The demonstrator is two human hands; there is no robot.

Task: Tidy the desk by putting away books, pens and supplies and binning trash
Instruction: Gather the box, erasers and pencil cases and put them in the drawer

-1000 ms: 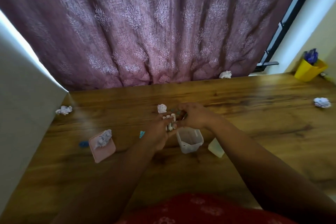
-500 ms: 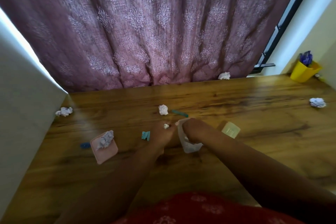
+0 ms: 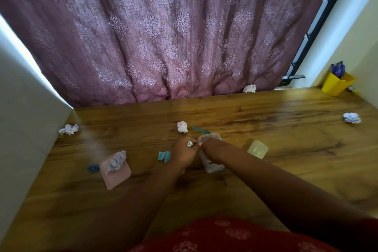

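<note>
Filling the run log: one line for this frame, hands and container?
left hand: pinches small white item | right hand: inside clear plastic container, grip hidden | lid: off, on desk

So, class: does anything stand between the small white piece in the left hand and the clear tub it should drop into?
Nothing visible does. The left hand holds the small white piece right beside the clear tub; the right hand is hidden inside it.

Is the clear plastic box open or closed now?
Open. The clear box has no cover on its rim, and its lid lies apart on the desk.
</note>
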